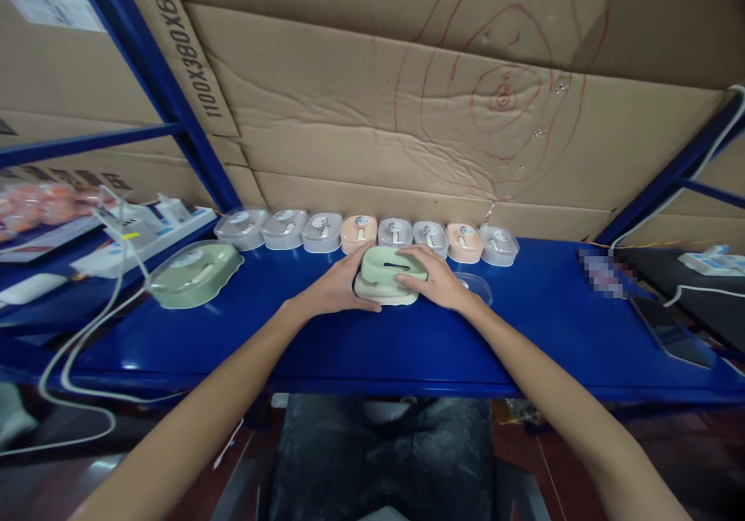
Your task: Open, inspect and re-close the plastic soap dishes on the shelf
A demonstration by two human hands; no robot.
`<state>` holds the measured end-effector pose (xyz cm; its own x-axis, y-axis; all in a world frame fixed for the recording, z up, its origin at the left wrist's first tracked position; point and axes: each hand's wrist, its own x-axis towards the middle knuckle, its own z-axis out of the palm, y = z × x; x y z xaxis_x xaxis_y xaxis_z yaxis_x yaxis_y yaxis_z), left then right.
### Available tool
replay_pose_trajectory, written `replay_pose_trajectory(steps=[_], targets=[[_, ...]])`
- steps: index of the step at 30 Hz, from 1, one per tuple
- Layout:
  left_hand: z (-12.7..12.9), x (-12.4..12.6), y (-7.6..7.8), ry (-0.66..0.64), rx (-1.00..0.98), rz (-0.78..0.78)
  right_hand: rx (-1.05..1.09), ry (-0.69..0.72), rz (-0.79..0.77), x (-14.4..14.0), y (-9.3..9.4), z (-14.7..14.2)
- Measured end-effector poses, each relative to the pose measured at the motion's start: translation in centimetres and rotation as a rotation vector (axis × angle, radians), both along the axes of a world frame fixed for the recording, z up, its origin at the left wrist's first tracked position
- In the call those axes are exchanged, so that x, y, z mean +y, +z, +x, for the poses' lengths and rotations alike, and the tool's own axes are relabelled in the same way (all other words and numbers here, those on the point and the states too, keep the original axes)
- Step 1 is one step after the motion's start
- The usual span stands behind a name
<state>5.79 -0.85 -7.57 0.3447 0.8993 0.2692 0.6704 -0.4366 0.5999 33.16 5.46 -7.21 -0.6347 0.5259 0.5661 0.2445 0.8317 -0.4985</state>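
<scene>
Both forearms reach in from the bottom edge to a blue shelf [407,342], where the left hand [337,288] and right hand [435,279] meet on a green box [391,266] stacked on a cream box [385,294] at the middle of the shelf. Each hand lies partly open and flat-fingered, the left cupping the stack's left side, the right laid over its top right edge; neither is closed into a fist. A clear lid [474,284] lies just beside the right hand. Behind the stack stands a row of small boxes [366,232], grey and peach, each with a round label too small to read. A larger green box [195,272] rests to the left, near white cables [87,335]. Brown cardboard [407,117] lines the back, printed "1100X380X62" and marked with red circles. A dark phone [672,335] lies at far right.
</scene>
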Motion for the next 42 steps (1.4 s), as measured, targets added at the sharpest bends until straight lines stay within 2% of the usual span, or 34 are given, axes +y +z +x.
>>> replay_pose_trajectory(steps=[5, 11, 22, 29, 42], targets=[[-0.7, 0.2, 0.0, -0.073, 0.037, 0.047, 0.056, -0.039, -0.077, 0.8, -0.2, 0.0], [-1.1, -0.1, 0.7, -0.055, 0.078, 0.007, 0.059, -0.016, -0.200, 1.3, -0.4, 0.0], [-1.1, -0.1, 0.6, -0.049, 0.065, -0.013, -0.020, 0.052, -0.072, 0.8, -0.2, 0.1], [-0.9, -0.2, 0.8, -0.018, 0.100, -0.079, -0.053, 0.102, -0.088, 0.4, 0.1, 0.0], [-0.8, -0.2, 0.4, -0.062, 0.065, 0.016, -0.174, 0.127, -0.113, 0.4, 0.1, -0.2]])
